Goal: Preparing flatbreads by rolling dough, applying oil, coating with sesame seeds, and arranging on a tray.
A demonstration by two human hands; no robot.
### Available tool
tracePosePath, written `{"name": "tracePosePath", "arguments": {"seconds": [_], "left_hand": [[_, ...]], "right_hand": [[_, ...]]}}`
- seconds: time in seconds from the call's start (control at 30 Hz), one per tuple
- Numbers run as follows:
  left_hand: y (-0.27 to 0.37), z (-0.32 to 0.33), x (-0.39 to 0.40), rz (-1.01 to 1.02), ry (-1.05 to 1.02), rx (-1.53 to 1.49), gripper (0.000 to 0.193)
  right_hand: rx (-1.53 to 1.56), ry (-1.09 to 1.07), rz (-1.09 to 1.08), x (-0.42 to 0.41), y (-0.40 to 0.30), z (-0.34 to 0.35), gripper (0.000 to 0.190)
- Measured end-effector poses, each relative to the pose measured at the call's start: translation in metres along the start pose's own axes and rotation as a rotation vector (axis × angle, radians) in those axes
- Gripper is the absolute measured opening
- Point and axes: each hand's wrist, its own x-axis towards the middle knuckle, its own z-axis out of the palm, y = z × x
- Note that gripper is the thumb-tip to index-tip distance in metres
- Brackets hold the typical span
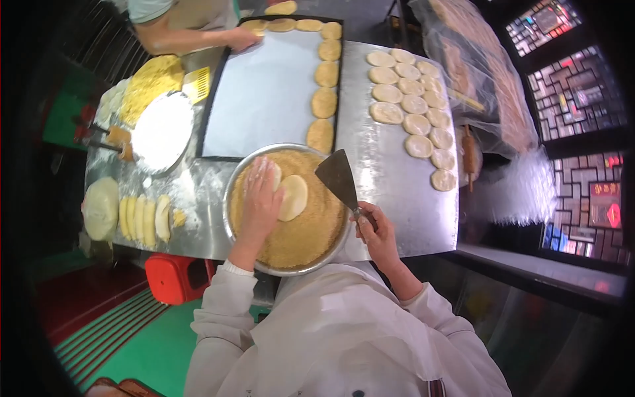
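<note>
A round metal basin at the table's near edge holds a bed of fine tan grains, possibly sesame seeds. My left hand lies palm down over the basin, its fingers covering most of a pale dough disc. Whether it grips that disc or only presses on it cannot be told. Beside those fingers, a second flat dough disc rests on the grains. My right hand grips the handle of a triangular metal scraper, its blade over the basin's right rim.
Behind the basin lies a dark-rimmed, lined tray with coated discs along two sides; a co-worker's hand touches its far edge. Plain dough discs lie right. Left are a flour bowl, yellow filling and dough strips.
</note>
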Motion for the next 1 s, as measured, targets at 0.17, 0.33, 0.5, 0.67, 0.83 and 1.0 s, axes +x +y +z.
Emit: {"name": "tracePosePath", "arguments": {"seconds": [0.17,0.33,0.5,0.67,0.83,1.0], "left_hand": [[-0.011,0.031,0.002,-0.005,-0.226,0.205,0.060],[-0.011,0.035,0.007,0.027,-0.177,0.158,0.059],[0.035,0.041,0.019,-0.189,-0.059,0.023,0.048],[0.082,0.049,0.023,-0.231,-0.055,-0.043,0.043],[0.115,0.040,0.022,-0.341,-0.047,-0.023,0.041],[0.126,0.034,-0.001,-0.351,-0.022,0.019,0.038]], "right_hand": [[0.272,0.238,0.235,-0.015,0.013,-0.083,0.030],[0.388,0.445,0.418,-0.028,0.054,-0.171,0.028],[0.458,0.455,0.456,0.000,0.086,-0.214,0.026],[0.492,0.422,0.408,0.084,0.095,-0.215,0.025],[0.589,0.355,0.224,0.171,0.103,-0.219,0.022],[0.516,0.351,0.086,0.173,0.085,-0.222,0.021]]}}
